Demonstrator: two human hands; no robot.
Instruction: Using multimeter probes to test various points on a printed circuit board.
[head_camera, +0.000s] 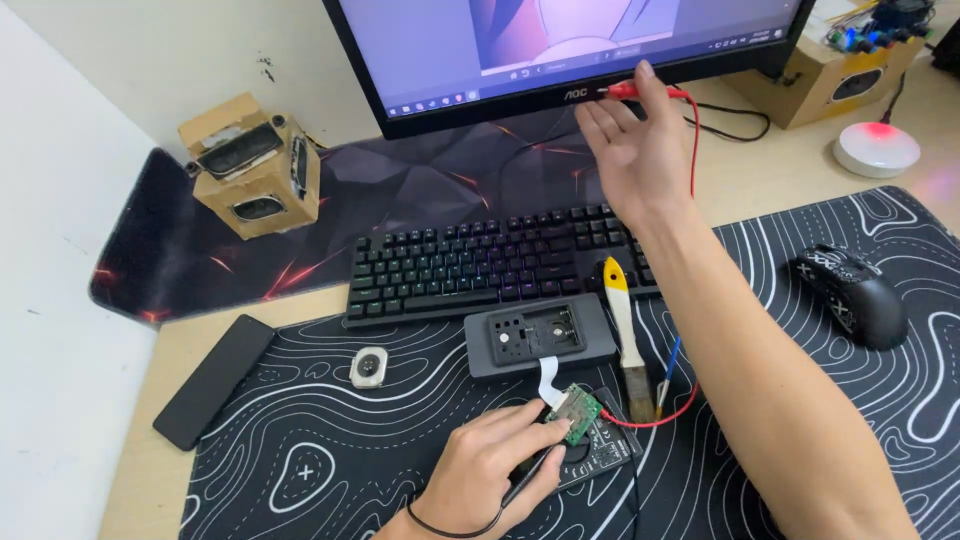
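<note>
Head view of a repair bench. The left hand (497, 462) lay curled on the patterned desk mat (330, 470), fingers pressed together around a black probe (530, 478) whose tip met the small green circuit board (577, 410) just beyond the fingertips. The board rested tilted on a dark flat device (605, 450), joined by a white ribbon cable (547, 378) to a grey opened casing (540, 335) farther from that hand. The board appeared light, stiff and fragile; it would best be held by its bare edges, not by its components or the ribbon, which looked soft and easily torn. Its long axis ran diagonally, from near the left fingertips up toward the casing. The right hand (632, 150) was raised near the monitor's lower bezel (560, 95), fingers loosely spread, the thumb and forefinger pinching a red probe (640, 91); the probe lay roughly level, its long axis across the view, and its thin red lead (692, 150) hung down beside the wrist. The lead seemed limp and light. A yellow-handled brush (625, 330) lay under the right forearm beside a keyboard (480, 262); a mouse (855, 295) sat to the arm's outer side.
</note>
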